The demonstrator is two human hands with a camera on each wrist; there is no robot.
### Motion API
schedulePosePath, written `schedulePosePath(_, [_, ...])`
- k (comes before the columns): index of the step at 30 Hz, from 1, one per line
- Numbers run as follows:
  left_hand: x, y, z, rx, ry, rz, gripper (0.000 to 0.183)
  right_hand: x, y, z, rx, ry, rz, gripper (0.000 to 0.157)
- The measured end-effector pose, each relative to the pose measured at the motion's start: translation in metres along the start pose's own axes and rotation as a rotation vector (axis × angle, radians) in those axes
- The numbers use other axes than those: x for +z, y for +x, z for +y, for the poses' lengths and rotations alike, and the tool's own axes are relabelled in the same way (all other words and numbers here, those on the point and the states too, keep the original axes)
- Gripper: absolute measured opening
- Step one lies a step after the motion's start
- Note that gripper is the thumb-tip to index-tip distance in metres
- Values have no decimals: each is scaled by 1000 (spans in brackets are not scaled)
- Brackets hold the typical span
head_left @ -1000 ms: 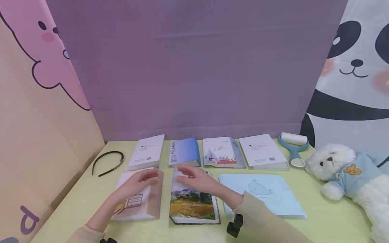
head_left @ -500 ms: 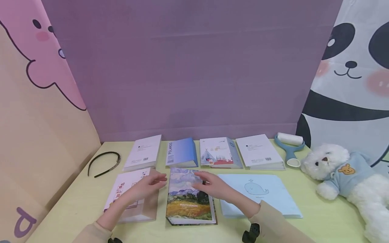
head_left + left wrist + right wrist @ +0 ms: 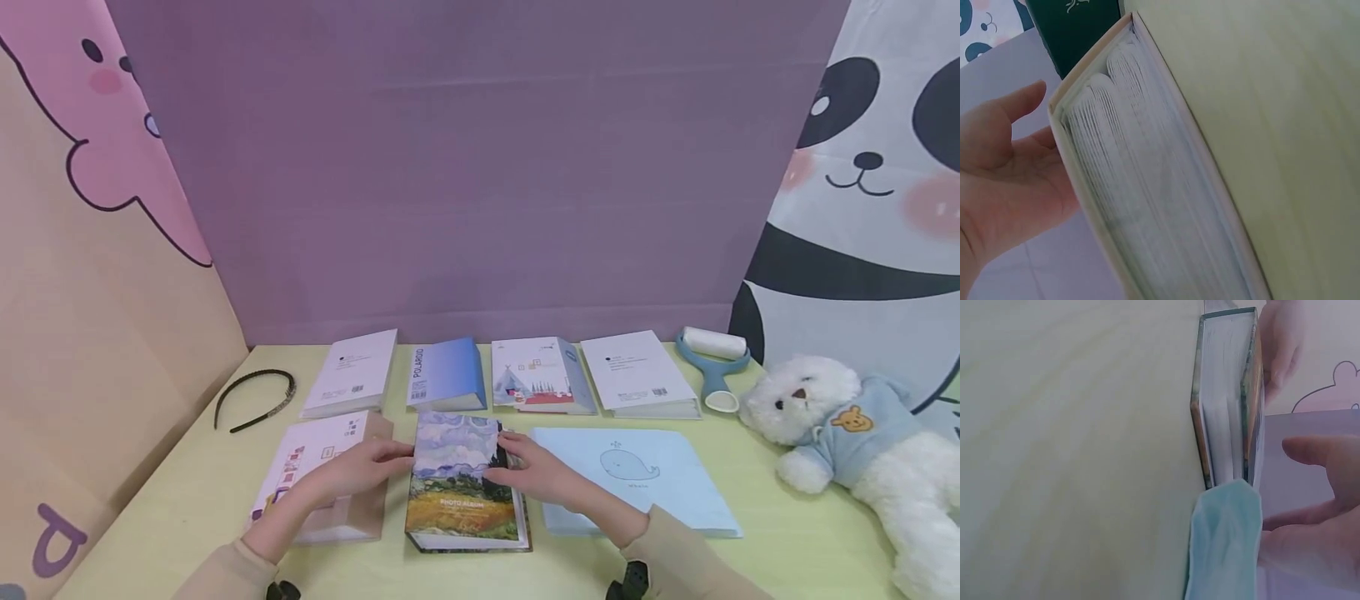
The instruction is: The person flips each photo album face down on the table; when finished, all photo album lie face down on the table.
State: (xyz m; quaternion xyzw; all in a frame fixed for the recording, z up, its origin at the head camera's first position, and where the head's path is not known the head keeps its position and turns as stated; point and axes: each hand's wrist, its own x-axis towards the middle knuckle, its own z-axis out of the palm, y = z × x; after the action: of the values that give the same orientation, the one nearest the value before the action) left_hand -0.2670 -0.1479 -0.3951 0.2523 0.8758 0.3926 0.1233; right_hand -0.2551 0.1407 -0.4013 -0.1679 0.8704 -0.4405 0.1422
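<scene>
A thick photo album (image 3: 461, 500) with a painted landscape cover lies in the middle of the table. My left hand (image 3: 362, 468) is at its left edge, above a white-and-pink album (image 3: 367, 508); in the left wrist view, its thumb stands apart from the fingers. Over the painted album's right edge is my right hand (image 3: 536, 473), thumb and fingers spread with the cover between them. The right wrist view shows this hand (image 3: 1316, 506) beside a light blue whale-print album (image 3: 1225, 544). Whether the fingertips touch the painted album is hard to tell.
Behind stand a white album (image 3: 352, 375), a blue album (image 3: 447, 375), a tent-print album (image 3: 536, 371) and another white album (image 3: 637, 373). A black headband (image 3: 255, 400) lies at left. A lint roller (image 3: 716, 367) and a white teddy bear (image 3: 855, 442) are at right.
Both hands have come down to the sides of the painted album. My right hand has shifted right, from over the cover to its right edge. The albums look unmoved.
</scene>
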Motion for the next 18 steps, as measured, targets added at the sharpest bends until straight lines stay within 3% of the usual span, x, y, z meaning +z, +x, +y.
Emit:
schedulePosePath(5, [2, 1, -1, 18, 11, -30, 42, 0, -2, 2, 12, 25, -11, 63])
schedulePosePath(13, [4, -2, 6, -54, 40, -11, 46, 3, 0, 5, 18, 37, -36, 64])
schedulePosePath(18, [6, 1, 10, -109, -54, 11, 50, 5, -1, 3, 20, 32, 1, 63])
